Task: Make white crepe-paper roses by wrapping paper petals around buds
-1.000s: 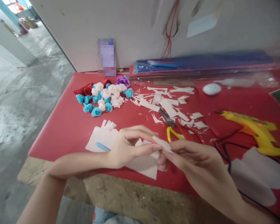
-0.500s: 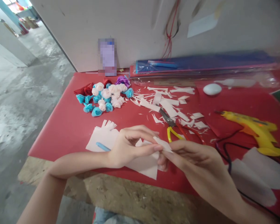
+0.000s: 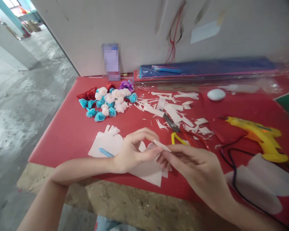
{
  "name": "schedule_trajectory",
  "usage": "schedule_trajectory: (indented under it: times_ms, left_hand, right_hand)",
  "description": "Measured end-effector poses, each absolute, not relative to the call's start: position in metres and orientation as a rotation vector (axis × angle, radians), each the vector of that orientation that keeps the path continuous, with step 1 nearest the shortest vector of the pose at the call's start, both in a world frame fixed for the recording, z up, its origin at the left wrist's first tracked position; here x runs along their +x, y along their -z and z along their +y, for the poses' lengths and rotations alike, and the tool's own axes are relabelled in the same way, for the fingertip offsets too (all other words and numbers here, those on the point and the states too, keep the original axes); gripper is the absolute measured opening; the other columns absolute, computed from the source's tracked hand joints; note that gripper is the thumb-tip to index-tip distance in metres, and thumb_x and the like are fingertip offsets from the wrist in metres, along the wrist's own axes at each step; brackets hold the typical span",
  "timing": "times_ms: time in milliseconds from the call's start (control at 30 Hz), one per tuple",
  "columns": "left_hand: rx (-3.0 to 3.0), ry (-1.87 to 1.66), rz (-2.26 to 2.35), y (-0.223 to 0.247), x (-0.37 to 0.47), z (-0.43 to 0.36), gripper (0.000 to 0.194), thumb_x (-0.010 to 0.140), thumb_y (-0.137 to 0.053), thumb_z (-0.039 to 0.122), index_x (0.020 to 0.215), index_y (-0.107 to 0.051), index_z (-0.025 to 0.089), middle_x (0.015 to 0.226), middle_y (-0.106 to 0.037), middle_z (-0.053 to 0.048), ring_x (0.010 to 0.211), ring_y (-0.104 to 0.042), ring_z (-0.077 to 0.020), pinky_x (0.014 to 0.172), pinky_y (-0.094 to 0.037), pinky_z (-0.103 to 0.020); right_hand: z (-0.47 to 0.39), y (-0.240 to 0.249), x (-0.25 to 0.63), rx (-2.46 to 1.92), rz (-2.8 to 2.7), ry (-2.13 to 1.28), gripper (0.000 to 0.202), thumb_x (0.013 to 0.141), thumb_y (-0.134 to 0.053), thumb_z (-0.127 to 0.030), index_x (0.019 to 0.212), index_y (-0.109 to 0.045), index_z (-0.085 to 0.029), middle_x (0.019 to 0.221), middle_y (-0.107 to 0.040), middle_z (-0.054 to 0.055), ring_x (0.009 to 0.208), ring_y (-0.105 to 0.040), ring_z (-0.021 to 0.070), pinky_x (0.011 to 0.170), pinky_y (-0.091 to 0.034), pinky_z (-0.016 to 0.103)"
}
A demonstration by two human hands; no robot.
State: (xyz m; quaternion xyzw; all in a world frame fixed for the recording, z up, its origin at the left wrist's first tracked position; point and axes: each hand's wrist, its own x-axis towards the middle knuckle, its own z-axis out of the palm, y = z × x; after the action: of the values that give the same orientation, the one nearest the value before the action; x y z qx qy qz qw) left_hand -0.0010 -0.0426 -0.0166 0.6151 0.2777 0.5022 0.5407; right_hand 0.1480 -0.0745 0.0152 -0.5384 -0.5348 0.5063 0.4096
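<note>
Between my two hands is a small piece of white paper [image 3: 162, 146], pinched at its edges. My left hand [image 3: 135, 150] grips it with thumb and fingertips, while my right hand [image 3: 199, 163] pinches its near side. Part of the piece is hidden by my fingers. Under my hands lie white paper sheets [image 3: 146, 173] on the red tabletop, and a blue pen [image 3: 106, 152] rests on them beside my left wrist. Just beyond my right hand are pliers or cutters [image 3: 174, 126] with red and yellow handles, among white paper scraps [image 3: 173, 112].
Blue, white, red and purple paper flowers [image 3: 108, 99] cluster at the back left, below a blurred upright phone-like object [image 3: 112, 62]. To the right are a yellow glue gun [image 3: 260, 134] with a black cord, a white egg-shaped object [image 3: 216, 94] and translucent white petal-shaped sheets [image 3: 255, 189]. Plastic-wrapped blue sheets [image 3: 207, 68] line the wall.
My fingers have shifted on the white paper piece, which is now turned more edge-on and a little further left. My right hand has moved slightly left. The objects on the table stay put.
</note>
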Motion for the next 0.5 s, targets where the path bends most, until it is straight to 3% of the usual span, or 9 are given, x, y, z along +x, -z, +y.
schedule_trajectory:
  times_ms: [333,500]
  left_hand:
    - [1.906,-0.761,0.642,-0.017,-0.013,-0.024,0.005,0.069,-0.058,0.011,0.067,-0.055,0.014,0.067,-0.057,-0.001,0.067,-0.051,-0.0111,0.074,-0.044,-0.028]
    - [1.987,-0.688,0.749,-0.026,-0.015,-0.024,0.008,0.072,-0.056,0.012,0.064,-0.056,0.015,0.066,-0.060,-0.001,0.065,-0.052,-0.0110,0.073,-0.044,-0.029]
  right_hand:
    - [-0.069,-0.023,0.149,-1.350,-1.318,-1.518,0.016,0.069,-0.063,-0.024,0.055,-0.066,-0.018,0.048,-0.062,-0.001,0.041,-0.054,0.0081,0.041,-0.045,0.015]
    - [-0.073,-0.009,0.176,-1.393,-1.746,-1.223,0.007,0.070,-0.063,-0.025,0.067,-0.068,-0.022,0.061,-0.067,0.000,0.053,-0.061,0.0152,0.049,-0.051,0.023]
